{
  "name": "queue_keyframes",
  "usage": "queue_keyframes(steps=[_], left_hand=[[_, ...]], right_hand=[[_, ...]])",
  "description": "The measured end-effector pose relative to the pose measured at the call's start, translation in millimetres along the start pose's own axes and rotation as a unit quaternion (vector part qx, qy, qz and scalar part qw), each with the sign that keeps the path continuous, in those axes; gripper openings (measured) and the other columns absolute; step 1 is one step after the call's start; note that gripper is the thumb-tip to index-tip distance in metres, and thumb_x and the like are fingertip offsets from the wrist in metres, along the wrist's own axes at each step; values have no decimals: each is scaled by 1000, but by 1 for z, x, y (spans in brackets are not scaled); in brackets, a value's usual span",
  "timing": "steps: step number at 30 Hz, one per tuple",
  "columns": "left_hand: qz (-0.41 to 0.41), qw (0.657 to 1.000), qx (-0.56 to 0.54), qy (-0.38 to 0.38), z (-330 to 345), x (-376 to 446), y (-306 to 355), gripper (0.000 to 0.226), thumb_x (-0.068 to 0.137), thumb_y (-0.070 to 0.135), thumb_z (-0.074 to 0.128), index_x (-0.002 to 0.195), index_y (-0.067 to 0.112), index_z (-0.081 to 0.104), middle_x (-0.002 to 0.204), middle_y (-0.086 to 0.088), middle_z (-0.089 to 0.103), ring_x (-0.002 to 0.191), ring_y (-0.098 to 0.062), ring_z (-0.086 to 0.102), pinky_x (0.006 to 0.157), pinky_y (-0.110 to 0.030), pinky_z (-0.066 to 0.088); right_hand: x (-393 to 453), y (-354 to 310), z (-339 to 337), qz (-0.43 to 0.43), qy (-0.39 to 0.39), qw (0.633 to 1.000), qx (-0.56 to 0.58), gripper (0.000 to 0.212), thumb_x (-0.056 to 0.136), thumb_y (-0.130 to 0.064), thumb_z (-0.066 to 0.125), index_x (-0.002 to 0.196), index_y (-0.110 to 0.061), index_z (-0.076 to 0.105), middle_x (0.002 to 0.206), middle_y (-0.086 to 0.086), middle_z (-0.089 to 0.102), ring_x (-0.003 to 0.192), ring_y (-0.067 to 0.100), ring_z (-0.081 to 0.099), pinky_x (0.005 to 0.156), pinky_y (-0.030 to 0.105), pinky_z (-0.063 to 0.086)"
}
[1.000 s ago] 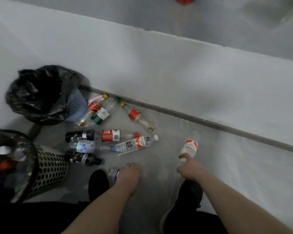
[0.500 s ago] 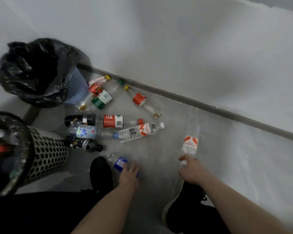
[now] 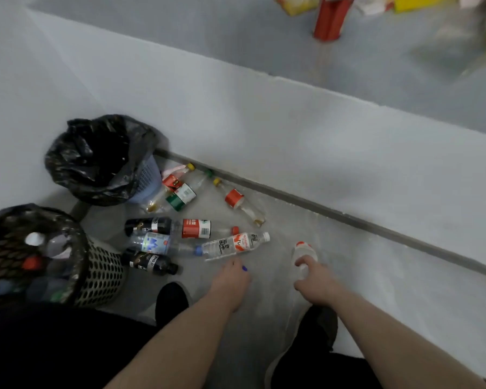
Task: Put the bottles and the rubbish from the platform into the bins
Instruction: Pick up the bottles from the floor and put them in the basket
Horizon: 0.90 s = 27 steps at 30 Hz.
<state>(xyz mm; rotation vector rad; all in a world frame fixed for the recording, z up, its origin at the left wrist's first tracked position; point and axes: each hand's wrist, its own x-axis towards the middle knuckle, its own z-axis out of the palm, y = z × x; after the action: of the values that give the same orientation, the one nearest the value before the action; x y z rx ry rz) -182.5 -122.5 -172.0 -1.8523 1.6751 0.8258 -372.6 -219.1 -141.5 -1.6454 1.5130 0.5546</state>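
Bottles lie scattered on the floor point(image 3: 306, 290) at the foot of the raised platform point(image 3: 264, 122), and the perforated metal bin point(image 3: 101, 273) serves as the landmark. Just right of that bin lie two dark bottles point(image 3: 149, 263), a blue-labelled one point(image 3: 155, 243) and a red-labelled one point(image 3: 197, 228); further right is a clear water bottle point(image 3: 235, 245). Beyond the metal bin stands a second bin with a black liner point(image 3: 96, 158), with three more bottles point(image 3: 180, 192) beside it.

The right hand point(image 3: 316, 282), well to the right of the metal bin, grips a clear bottle with a red and white label point(image 3: 303, 252), fingers curled round its near end. The left hand point(image 3: 230, 279) hovers close to the clear water bottle; a blue speck shows at its fingers, but whether it holds anything cannot be told.

These look like empty thin plastic bottles: probably light, springy, easy to dent and inclined to roll on the smooth floor. A grip round the middle of the body or at the stiffer neck should hold best. The dark ones may still contain liquid and weigh more.
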Motion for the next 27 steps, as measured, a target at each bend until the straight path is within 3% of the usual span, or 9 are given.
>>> queue_keyframes(steps=[2,4,8,12,15,21,24,27], left_hand=[[-8,999,-31,14,-29,-20,-2,54,92,12,68,143,23,53,152,-16,30,141,-36,30,113,-49,37],[-22,998,-49,41,-59,-42,-9,50,94,20,65,142,25,52,150,-15,35,136,-34,36,112,-48,38],[-31,985,-106,134,-115,-95,-39,46,96,22,58,138,14,43,136,-13,49,120,-31,53,102,-41,47],[-68,946,-206,242,-163,-160,-84,44,96,26,53,134,7,41,135,-18,47,122,-36,53,102,-43,47],[-97,916,-268,284,-180,-208,-129,40,96,34,52,127,9,47,129,-15,50,117,-35,55,96,-39,45],[-180,862,-329,340,-156,-295,-236,30,88,39,62,105,17,51,107,-4,59,93,-24,57,78,-34,45],[-233,827,-362,362,-125,-330,-279,29,85,42,63,101,20,52,103,-1,60,89,-24,60,77,-35,50],[-279,800,-383,369,-89,-358,-312,31,84,40,65,104,19,55,106,-3,60,91,-24,59,75,-30,45]], right_hand=[[-25,-8,-17,-23,7,999,-23,51,86,-27,64,134,-29,46,130,14,57,115,31,59,86,28,43],[-48,-16,-34,-48,22,998,-27,49,86,-28,64,131,-32,44,129,12,56,111,29,59,86,28,44],[-89,-42,-62,-117,87,989,-25,35,92,-28,59,126,-32,49,122,8,60,91,22,59,72,30,43],[-132,-90,-78,-194,185,963,-25,21,96,-35,57,117,-30,57,108,4,70,99,30,64,81,33,48],[-163,-135,-78,-244,212,946,-5,16,96,-42,57,111,-34,60,93,2,70,91,28,65,79,33,50],[-216,-235,-57,-356,232,905,-27,20,91,-52,62,106,-39,63,96,-10,69,90,18,65,80,36,53],[-238,-283,-41,-402,228,886,-36,20,91,-53,62,104,-38,64,93,-13,68,85,11,63,77,35,54],[-250,-323,-21,-444,210,869,-57,14,92,-49,63,103,-40,62,90,-18,64,84,7,60,72,30,48]])
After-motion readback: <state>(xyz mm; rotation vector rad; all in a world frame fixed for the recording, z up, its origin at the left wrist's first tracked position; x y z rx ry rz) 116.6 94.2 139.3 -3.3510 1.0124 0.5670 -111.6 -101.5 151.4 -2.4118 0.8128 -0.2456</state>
